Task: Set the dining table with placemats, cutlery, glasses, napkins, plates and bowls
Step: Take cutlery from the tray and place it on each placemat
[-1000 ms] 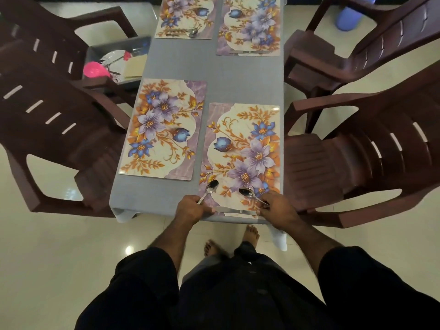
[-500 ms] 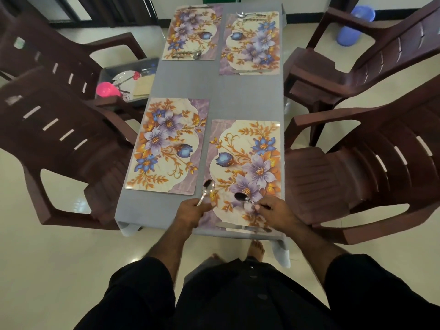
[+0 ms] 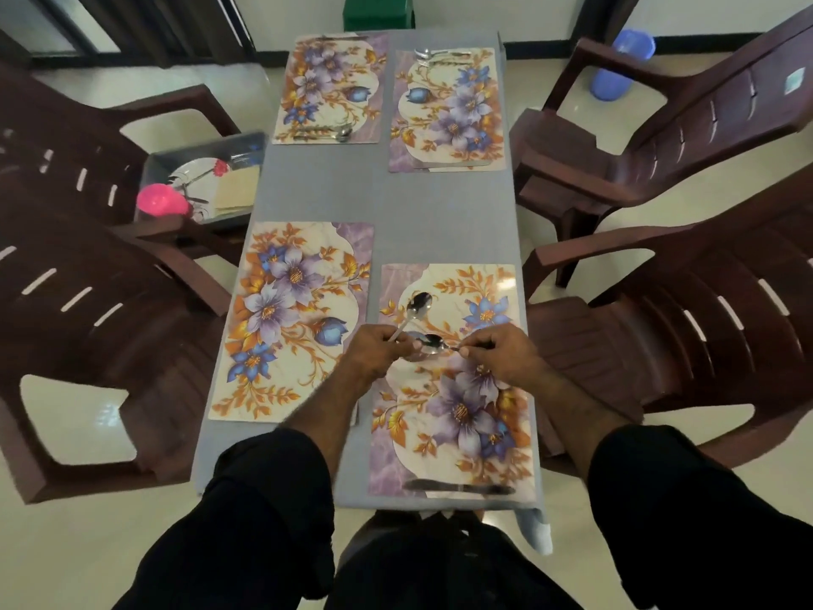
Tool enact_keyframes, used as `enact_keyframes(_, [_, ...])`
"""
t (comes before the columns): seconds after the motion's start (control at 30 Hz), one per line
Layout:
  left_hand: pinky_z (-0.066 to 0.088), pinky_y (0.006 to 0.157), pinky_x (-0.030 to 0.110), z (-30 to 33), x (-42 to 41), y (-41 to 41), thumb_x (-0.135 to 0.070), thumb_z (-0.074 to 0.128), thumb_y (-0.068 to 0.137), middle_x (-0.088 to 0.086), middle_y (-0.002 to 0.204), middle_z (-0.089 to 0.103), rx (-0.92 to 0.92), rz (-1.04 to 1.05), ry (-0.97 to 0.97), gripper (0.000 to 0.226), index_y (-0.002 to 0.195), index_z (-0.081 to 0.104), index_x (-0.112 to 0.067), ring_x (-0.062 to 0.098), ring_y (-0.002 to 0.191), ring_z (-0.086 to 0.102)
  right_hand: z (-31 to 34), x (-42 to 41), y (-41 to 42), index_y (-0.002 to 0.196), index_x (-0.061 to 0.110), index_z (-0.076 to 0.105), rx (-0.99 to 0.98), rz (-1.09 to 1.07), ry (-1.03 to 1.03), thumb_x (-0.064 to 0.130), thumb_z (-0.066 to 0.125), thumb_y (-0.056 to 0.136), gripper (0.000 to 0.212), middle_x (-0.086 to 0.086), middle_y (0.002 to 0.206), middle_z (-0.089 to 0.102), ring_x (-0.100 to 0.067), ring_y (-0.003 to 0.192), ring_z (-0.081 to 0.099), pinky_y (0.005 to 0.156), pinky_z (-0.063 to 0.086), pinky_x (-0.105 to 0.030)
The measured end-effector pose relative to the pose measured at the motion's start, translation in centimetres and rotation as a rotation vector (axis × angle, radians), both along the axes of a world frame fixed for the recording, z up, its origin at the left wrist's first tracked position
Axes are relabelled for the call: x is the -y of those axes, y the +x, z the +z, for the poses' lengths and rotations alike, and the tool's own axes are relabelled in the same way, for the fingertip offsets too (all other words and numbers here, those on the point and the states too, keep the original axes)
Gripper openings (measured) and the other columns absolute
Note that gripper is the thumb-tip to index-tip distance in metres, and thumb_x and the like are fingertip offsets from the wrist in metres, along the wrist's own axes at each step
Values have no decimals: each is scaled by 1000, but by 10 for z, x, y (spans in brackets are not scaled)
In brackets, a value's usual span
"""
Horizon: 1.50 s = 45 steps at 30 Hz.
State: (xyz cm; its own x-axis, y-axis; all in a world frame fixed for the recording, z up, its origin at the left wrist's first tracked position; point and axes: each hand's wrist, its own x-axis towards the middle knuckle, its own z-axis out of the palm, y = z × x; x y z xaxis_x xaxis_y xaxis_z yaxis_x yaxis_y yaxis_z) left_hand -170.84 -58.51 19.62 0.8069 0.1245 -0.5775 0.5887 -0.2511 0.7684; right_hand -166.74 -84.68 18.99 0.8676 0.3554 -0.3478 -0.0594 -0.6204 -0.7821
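Currently both hands over near-right placemat (image 3: 453,389) on grey table (image 3: 440,213). Left hand (image 3: 374,352) fingers curled round handle of spoon (image 3: 415,310), bowl pointing away, angled up-right. Right hand (image 3: 501,352) pinches handle of second spoon (image 3: 433,343), bowl pointing left, just beside left knuckles. Knife (image 3: 459,487) flat on same mat's near edge. Near-left placemat (image 3: 290,319) bare. Two far mats carry cutlery. Grey tub (image 3: 202,182) with plate, pink bowl on left chair.
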Motion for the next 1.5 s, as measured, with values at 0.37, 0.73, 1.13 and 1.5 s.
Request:
enact_keyframes(0.37, [53,60,33,-51,7,110,-19,87,80,2,63,71,-94,230,86,14,71,77,-16,22,60,66,-30,-3,111,93,16,83,94,-139,-283,16,75,90,9,1,88,75,-17,79,67,71,46,-25])
enact_keyframes(0.73, [67,77,46,-68,13,152,-36,87,81,3,84,78,-153,411,42,21,85,72,-22,27,78,77,-47,-6,148,80,26,63,29,-347,-390,53,80,84,32,7,81,66,-14,75,61,66,48,-29])
enact_keyframes(1.13, [67,81,50,-72,11,155,-46,89,78,3,86,80,-126,478,-18,33,93,78,-19,26,83,78,-45,-14,150,85,22,64,-8,-362,-453,60,71,90,39,2,81,63,-18,77,60,66,45,-30])
enact_keyframes(1.5, [41,47,24,-36,15,88,-24,58,109,7,79,65,4,365,-28,19,102,73,-14,15,58,52,-14,-2,107,89,17,72,86,-376,-210,33,71,97,18,2,83,67,-15,79,65,65,48,-25])
